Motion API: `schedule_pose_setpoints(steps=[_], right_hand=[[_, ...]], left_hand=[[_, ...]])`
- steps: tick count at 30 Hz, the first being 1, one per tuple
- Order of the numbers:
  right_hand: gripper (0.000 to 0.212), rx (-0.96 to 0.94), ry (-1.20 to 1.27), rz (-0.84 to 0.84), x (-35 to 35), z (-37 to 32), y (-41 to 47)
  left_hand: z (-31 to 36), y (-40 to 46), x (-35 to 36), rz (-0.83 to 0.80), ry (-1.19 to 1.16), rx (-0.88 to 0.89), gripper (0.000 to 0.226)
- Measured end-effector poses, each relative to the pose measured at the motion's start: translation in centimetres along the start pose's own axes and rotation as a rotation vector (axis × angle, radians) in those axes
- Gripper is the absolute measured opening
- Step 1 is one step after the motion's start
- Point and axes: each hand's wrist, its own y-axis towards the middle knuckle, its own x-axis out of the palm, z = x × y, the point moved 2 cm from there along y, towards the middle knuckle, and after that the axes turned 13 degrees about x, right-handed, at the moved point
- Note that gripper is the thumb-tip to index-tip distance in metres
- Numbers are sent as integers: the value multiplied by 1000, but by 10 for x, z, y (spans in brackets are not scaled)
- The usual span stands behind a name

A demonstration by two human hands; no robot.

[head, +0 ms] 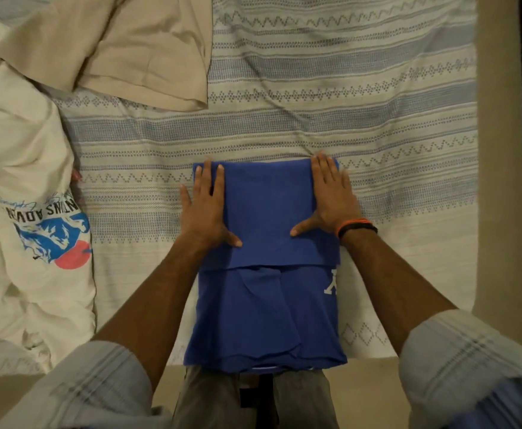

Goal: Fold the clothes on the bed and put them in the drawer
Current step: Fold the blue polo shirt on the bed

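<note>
A blue T-shirt (266, 308) lies partly folded on the bed, its far end doubled back toward me; a white letter shows at its right edge. My left hand (205, 209) presses flat on the left side of the folded-over flap, fingers straight. My right hand (331, 196), with an orange and black band at the wrist, presses flat on the flap's right side. The shirt's near end hangs over the bed's front edge.
The bed (377, 119) has a striped white and blue-grey cover. A white T-shirt with a blue and red print (37, 212) lies crumpled at the left. A beige garment (129, 48) lies at the far left. The bed's right edge meets a beige floor (498, 150).
</note>
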Motion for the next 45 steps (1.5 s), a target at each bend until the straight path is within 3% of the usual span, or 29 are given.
schedule_pose_setpoints(steps=[2, 4, 8, 11, 13, 16, 20, 24, 29, 34, 41, 45], right_hand=[[133, 16, 135, 98, -8, 0, 5], [92, 26, 161, 244, -16, 3, 13], [46, 84, 147, 198, -26, 16, 29], [20, 66, 292, 139, -37, 22, 28], [18, 87, 418, 96, -43, 25, 20], [22, 110, 493, 88, -52, 28, 12], [15, 119, 508, 154, -66, 27, 6], [12, 131, 499, 267, -94, 19, 0], [8, 147, 753, 415, -157, -2, -1], [8, 128, 968, 388, -182, -16, -14], [17, 83, 854, 330, -130, 9, -71], [21, 112, 796, 240, -67, 29, -110]], left_hand=[[-5, 2, -8, 225, -141, -6, 123], [-11, 9, -19, 378, -225, -55, 89], [-22, 32, -38, 342, -212, -163, 50], [-29, 36, -50, 314, -231, -219, 19], [-33, 32, -53, 312, -302, -243, 12], [-34, 22, -55, 291, -396, -274, 25], [-30, 12, -68, 232, -291, -271, 26], [-20, 8, -108, 389, -241, -334, 23], [-8, 14, -175, 640, -348, -319, 25], [-11, 16, -199, 666, -548, -292, 14], [-4, -61, -145, 610, -454, -93, 10], [-6, -102, -83, 505, -375, 9, 24]])
